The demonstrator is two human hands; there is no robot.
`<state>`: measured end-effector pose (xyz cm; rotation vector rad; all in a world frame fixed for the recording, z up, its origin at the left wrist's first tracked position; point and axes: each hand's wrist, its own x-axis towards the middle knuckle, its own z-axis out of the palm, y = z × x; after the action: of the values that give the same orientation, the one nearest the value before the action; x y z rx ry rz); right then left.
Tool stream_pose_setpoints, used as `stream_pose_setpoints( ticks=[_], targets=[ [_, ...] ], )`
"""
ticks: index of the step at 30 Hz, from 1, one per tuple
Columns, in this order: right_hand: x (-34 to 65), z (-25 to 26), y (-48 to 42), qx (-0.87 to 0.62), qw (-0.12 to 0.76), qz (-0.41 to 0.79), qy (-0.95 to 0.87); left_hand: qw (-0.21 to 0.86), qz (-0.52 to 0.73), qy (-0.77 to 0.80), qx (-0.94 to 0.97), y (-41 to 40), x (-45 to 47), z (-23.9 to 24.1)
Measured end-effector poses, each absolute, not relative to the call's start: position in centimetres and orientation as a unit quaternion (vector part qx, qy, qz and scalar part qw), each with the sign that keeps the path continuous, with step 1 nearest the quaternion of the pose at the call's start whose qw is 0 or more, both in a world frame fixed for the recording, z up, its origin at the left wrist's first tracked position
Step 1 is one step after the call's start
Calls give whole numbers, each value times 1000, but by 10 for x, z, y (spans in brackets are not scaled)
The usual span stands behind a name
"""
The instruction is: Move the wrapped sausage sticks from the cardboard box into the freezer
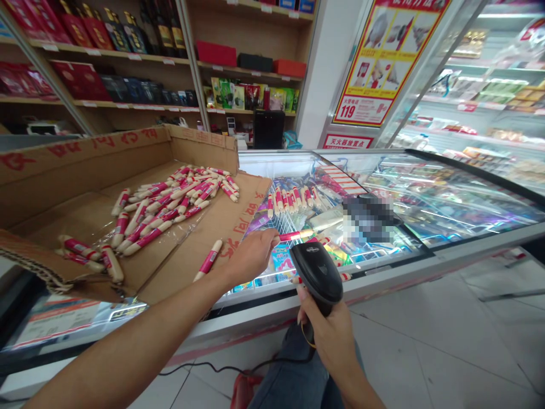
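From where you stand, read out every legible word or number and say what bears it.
"119": on the yellow-and-red poster
"灭火器放置点": on the red sign below it
Too blurred or small: other poster print, cardboard box lettering, stick wrappers, scanner logo, packaging.

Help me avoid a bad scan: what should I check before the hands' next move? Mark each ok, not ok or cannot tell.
1. Scanner held: ok, the right hand is wrapped around its handle.
2. Sausage held: ok, the left hand grips one end, leaving the other end free.
3. Barcode turned to the scanner: cannot tell, none is readable on the pink label.
4. Scanner reading: cannot tell, its front faces away from the camera.
5. Cord slack: ok, it curves loosely below the freezer.
6. All sausages inside the carton: not ok, a row lies beyond its flap.
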<state>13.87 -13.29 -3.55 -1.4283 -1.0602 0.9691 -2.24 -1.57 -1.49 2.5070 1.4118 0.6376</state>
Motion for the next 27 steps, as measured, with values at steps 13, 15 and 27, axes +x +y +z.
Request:
stream_pose_setpoints(
  ticks=[13,15,27],
  targets=[
    [136,-33,-137,-604,518,406,-449,88,209,473,851,-15,-22,-16],
    [136,-32,-137,-603,519,406,-450,81,207,474,852,-16,-22,-15],
    [147,-28,-146,-589,536,417,-437,-20,102,487,867,-11,-13,-8]
  ],
)
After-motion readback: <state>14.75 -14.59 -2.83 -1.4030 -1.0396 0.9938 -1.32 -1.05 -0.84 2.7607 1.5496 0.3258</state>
